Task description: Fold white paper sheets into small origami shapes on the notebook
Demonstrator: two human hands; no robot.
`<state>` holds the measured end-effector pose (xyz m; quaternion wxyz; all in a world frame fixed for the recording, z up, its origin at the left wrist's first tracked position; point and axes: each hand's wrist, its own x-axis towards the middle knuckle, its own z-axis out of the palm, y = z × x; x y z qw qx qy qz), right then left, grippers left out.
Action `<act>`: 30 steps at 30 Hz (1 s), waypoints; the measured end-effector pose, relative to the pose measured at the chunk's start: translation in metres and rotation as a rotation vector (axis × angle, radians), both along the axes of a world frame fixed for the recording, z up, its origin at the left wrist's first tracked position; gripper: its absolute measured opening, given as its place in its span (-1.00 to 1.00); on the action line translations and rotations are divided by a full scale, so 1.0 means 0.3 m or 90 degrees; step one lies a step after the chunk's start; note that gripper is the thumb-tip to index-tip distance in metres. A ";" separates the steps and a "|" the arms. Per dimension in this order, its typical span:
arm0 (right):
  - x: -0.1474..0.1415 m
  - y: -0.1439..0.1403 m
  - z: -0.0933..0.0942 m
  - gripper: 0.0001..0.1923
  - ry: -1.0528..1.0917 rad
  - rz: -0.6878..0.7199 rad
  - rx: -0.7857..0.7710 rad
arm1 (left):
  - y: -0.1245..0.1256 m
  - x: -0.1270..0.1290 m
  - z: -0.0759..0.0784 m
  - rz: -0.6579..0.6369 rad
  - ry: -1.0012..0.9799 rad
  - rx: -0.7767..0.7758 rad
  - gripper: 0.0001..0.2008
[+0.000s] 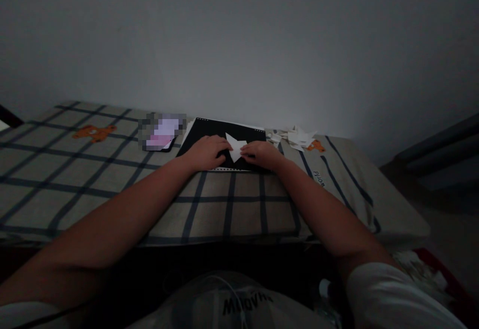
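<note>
A small piece of folded white paper (235, 148) with pointed corners lies over a black notebook cover (215, 128). My left hand (208, 153) pinches its left edge between thumb and fingers. From the other side, my right hand (263, 155) grips the right edge of the same paper. Both hands rest on or just above the black cover, which has white dotted borders. White sheets show at the cover's left edge and behind it.
A checked cloth with bear prints covers the table (239, 209). Left of the notebook lies a phone (162, 132) with its screen lit. Several folded white paper pieces (297, 137) are heaped at the right. A wall rises behind. Below right stands a red container (430, 259) with papers.
</note>
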<state>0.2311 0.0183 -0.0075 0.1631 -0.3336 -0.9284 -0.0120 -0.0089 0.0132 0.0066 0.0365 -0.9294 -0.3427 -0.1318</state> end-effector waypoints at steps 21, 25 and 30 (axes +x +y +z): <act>-0.012 0.018 -0.010 -0.57 0.555 -0.097 -0.335 | -0.006 0.013 -0.001 0.095 -0.410 -0.257 -0.66; -0.022 0.008 -0.010 -0.62 0.529 -0.084 -0.305 | 0.006 0.025 -0.015 0.101 -0.520 -0.394 -0.63; -0.002 -0.008 0.010 -0.71 0.345 -0.050 -0.130 | 0.022 0.019 -0.031 0.124 -0.574 -0.463 -0.65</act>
